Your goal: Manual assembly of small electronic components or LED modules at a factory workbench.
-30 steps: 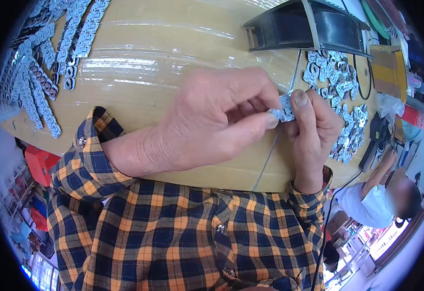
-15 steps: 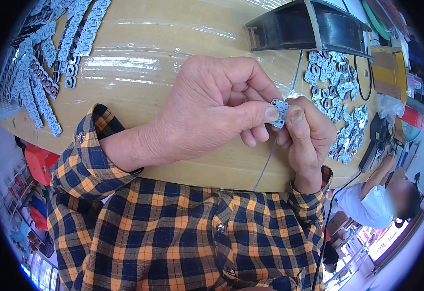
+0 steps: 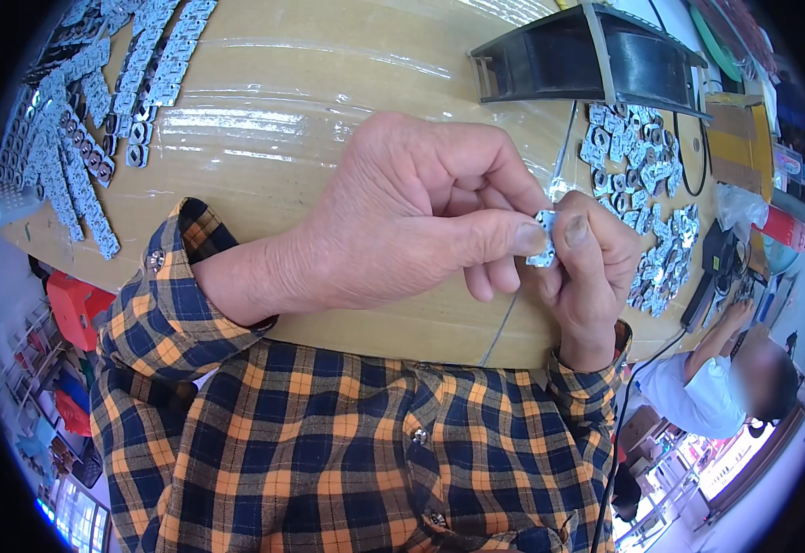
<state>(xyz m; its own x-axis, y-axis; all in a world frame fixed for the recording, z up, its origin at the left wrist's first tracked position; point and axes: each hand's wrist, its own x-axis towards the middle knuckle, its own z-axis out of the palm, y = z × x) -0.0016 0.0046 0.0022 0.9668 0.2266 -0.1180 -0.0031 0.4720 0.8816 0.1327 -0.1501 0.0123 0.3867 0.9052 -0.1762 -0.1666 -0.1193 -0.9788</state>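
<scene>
A small pale blue-white board (image 3: 541,251) with dark marks, probably a little circuit board, is pinched between both hands above the table. My left hand (image 3: 411,217) presses its thumb on the board's left side, with the other fingers curled behind. Closed on the opposite side is my right hand (image 3: 596,263), its thumb lying along the board's edge. Thumbs and fingers cover much of the board. Nearest to my right hand is a loose pile of similar small boards (image 3: 662,241), some with dark round parts.
Long strips of joined boards (image 3: 75,180) lie at the far left. A black curved plastic holder (image 3: 559,64) stands at the back right, near a cardboard box (image 3: 739,138). The brown table (image 3: 264,55) has clear tape across it. Another person (image 3: 720,382) sits at the right.
Both hands have moved slightly right and toward me with the board. The board has turned, and less of its face shows between the thumbs.
</scene>
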